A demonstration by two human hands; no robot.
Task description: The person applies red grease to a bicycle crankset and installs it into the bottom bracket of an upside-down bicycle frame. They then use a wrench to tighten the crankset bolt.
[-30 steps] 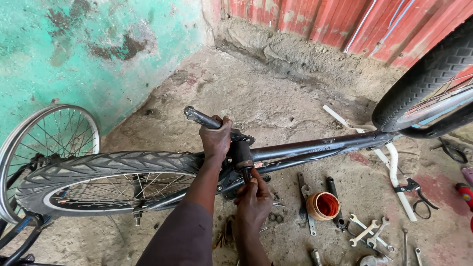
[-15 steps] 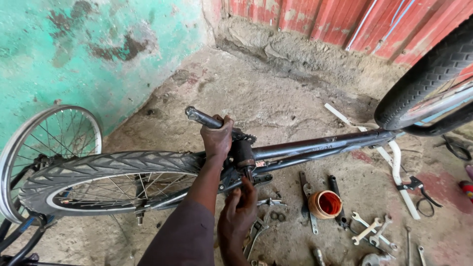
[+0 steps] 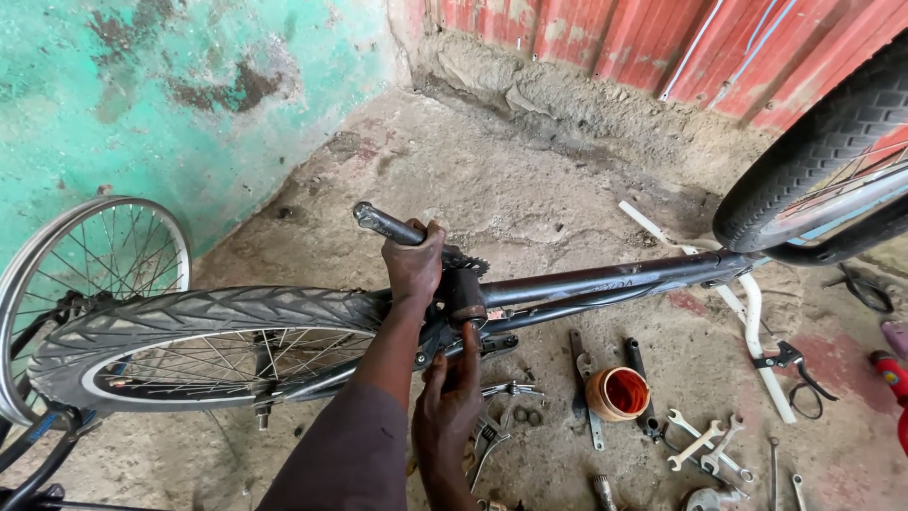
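Observation:
A dark bicycle frame [image 3: 605,279] lies across the concrete floor. My left hand [image 3: 413,265] is closed around the metal crank arm [image 3: 383,224], which sticks up and to the left from the bottom bracket [image 3: 463,295]. A toothed chainring [image 3: 468,260] shows just behind that hand. My right hand [image 3: 452,397] reaches up from below, its fingertips touching the underside of the bottom bracket and the thumb held apart. Nothing shows in that hand.
The tyred rear wheel [image 3: 203,326] lies left of my arm, with a bare rim [image 3: 90,265] behind it. Another tyre [image 3: 813,161] is at the upper right. An orange cup [image 3: 617,393], spanners [image 3: 705,440], pliers [image 3: 487,445] and a white tube [image 3: 757,331] lie on the floor.
My right hand has shifted slightly left and down beneath the bottom bracket. My left hand has kept its grip on the crank arm.

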